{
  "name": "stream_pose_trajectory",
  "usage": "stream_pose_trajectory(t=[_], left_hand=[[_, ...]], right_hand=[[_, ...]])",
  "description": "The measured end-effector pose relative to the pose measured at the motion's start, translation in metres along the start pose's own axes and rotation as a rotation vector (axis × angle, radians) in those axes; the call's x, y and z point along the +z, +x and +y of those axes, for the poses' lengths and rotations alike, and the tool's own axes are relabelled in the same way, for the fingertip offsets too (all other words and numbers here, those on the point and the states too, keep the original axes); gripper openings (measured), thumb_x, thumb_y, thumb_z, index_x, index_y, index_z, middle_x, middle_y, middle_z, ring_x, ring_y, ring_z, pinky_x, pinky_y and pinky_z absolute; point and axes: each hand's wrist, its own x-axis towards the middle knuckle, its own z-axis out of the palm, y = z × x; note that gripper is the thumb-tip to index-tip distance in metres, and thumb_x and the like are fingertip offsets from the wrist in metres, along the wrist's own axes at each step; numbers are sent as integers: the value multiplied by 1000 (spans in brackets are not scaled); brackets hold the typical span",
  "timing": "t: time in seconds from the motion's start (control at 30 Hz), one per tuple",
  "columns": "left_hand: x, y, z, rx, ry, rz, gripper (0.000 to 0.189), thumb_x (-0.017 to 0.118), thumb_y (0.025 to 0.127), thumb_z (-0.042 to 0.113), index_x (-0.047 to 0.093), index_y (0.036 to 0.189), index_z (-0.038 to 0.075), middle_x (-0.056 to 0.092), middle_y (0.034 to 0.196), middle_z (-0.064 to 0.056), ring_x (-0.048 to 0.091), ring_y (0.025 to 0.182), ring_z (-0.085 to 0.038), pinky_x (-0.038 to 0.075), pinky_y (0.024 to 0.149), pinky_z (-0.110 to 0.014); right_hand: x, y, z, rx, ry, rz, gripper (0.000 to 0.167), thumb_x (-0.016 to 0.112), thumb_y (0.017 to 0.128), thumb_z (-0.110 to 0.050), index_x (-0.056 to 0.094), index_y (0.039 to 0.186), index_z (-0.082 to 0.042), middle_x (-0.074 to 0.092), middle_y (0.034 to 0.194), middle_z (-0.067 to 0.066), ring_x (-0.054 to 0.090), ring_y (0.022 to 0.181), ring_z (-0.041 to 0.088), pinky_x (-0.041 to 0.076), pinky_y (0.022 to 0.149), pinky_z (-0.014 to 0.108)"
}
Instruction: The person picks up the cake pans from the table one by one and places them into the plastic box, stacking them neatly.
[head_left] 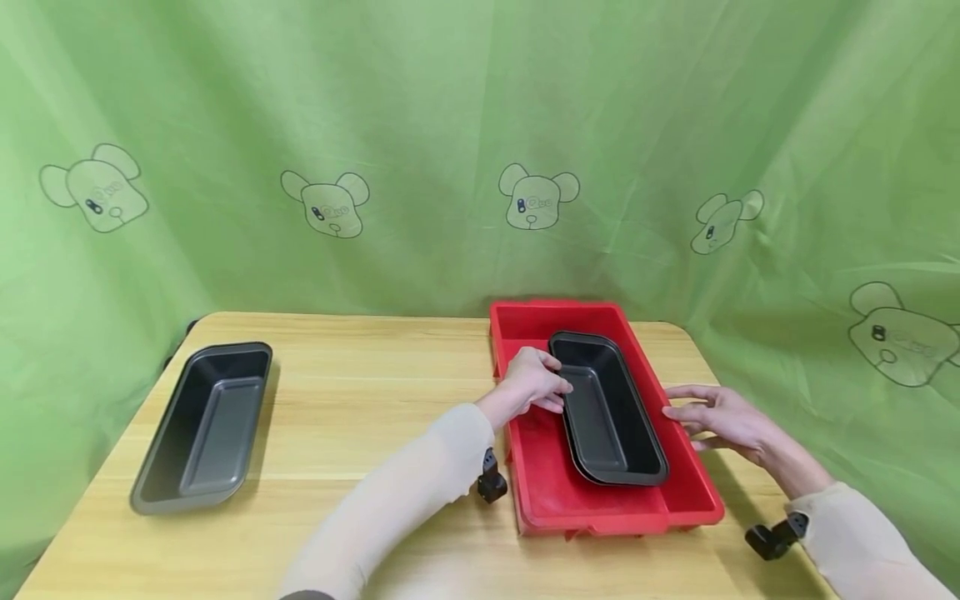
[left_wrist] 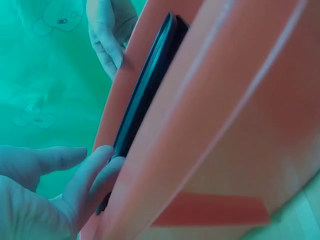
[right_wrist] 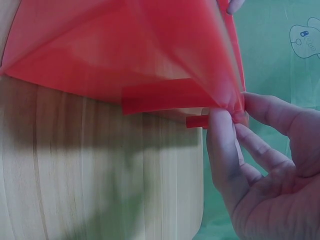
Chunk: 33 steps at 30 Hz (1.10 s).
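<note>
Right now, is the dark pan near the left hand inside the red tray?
Inside: the head view shows walls of the red tray all around the dark pan.

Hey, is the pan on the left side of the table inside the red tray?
No, that pan rests directly on the wooden table, apart from the red tray.

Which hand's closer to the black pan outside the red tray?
The left hand: it's over the red tray, to the right of that black pan. The right hand is farther right, at the tray's right rim.
</note>
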Motion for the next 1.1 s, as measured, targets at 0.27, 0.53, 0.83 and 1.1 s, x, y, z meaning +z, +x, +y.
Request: stream_pose_trajectory(t=[0.27,0.53,0.83,1.1], left_hand=[[-15,1,-2,41,17,-45,42,73,91,-6,66,133,-5,77,112,-31,78,100,-46,68,80,-46],[-32,-5,5,54,68,-91,43,76,93,3,66,135,-1,78,112,-27,78,103,-44,69,84,-44],[-53,-16,17,86,126,-132,46,77,95,9,64,138,-1,77,118,-26,76,108,-45,70,81,-41],[-84,-31,23,109,226,-150,43,74,97,13,63,138,1,77,121,-21,79,101,-37,71,83,-40]], right_hand=[[1,0,-1,-4,1,-2,69,66,104,-27,37,157,6,81,101,-4,77,88,17,69,73,34],[1,-1,-2,-3,7,2,69,66,104,-27,37,156,6,80,100,-5,77,87,16,69,73,34],[1,-2,-1,-7,6,5,68,66,104,-27,37,156,6,80,100,-6,76,88,16,69,72,33],[0,-2,-1,-7,3,9,69,66,104,-28,37,157,6,81,101,-4,77,87,16,69,73,33]])
